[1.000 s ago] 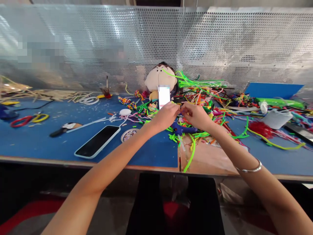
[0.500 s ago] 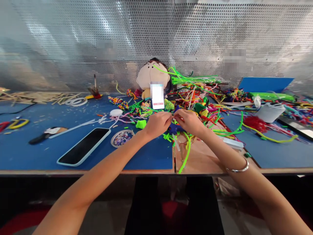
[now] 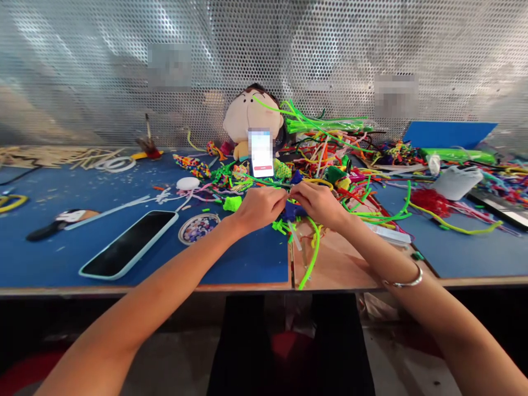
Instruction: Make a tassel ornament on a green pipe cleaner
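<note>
My left hand (image 3: pixel 259 209) and my right hand (image 3: pixel 322 205) meet fingertip to fingertip above a pile of colourful craft stems. Both are closed in a pinch, and whatever lies between the fingers is too small or hidden to make out. Just below them, a dark blue piece (image 3: pixel 293 211) shows in part. A bright green fuzzy stem (image 3: pixel 312 256) curves from there toward the table's front edge. Beside my left hand sits a bright green lump (image 3: pixel 232 203). A lit phone (image 3: pixel 261 159) stands upright behind my hands, against a plush doll (image 3: pixel 241 121).
On the left lie a dark-screened phone (image 3: pixel 130 245), a round dish of beads (image 3: pixel 198 227), a white oval piece (image 3: pixel 187 183) and a black-handled tool (image 3: pixel 43 230). Bundled green stems (image 3: pixel 330 125) and a white crumpled item (image 3: pixel 457 182) are at the right. A perforated metal wall (image 3: pixel 330 49) closes the back.
The camera view has shifted slightly, so objects at left appear further left. My hands remain pinched together in nearly the same spot, with a bit more of the dark blue piece showing above them.
</note>
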The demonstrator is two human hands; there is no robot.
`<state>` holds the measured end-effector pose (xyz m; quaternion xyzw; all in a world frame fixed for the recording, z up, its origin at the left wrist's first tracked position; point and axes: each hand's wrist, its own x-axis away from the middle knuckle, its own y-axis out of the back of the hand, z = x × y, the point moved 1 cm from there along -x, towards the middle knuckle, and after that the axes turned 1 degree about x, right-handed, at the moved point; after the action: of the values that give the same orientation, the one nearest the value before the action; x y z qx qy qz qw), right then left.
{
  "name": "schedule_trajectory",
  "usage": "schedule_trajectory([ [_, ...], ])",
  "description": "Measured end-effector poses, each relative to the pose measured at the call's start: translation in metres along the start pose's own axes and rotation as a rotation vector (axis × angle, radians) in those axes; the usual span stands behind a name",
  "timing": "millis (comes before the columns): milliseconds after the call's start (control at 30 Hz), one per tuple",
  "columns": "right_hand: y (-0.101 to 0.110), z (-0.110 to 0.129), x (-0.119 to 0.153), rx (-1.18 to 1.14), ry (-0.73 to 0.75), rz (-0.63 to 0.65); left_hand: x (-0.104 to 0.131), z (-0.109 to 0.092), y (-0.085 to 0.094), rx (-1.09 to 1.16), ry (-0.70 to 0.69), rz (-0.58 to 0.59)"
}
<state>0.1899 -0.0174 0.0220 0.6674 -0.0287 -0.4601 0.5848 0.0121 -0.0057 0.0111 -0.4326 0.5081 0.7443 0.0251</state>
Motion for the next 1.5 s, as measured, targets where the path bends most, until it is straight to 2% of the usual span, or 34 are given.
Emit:
schedule_trajectory([
  [133,-0.001,-0.002,0.001,-0.058,-0.001,-0.047,0.000,-0.001,0.001,0.045,-0.011,-0.016],
  [333,-0.003,-0.002,0.001,-0.091,-0.015,-0.053,0.001,0.001,0.000,0.107,0.016,0.005],
  [600,-0.006,-0.005,0.005,-0.048,0.106,-0.153,-0.004,0.001,0.005,0.476,0.213,0.060],
  [800,-0.008,-0.007,0.005,0.038,0.127,-0.121,-0.006,0.001,0.009,0.568,0.259,0.126],
  [967,-0.008,0.002,0.003,0.068,0.163,-0.058,-0.008,0.000,0.011,0.657,0.300,0.163],
  [1233,-0.003,0.020,0.003,-0.105,0.223,-0.164,-0.004,-0.005,0.008,1.067,0.380,0.240],
  [1400,0.002,0.023,0.004,-0.112,0.236,-0.155,-0.001,-0.014,0.000,1.376,0.559,0.231],
  [1500,0.004,0.024,0.004,-0.124,0.299,-0.184,-0.002,-0.021,0.001,1.496,0.674,0.235],
])
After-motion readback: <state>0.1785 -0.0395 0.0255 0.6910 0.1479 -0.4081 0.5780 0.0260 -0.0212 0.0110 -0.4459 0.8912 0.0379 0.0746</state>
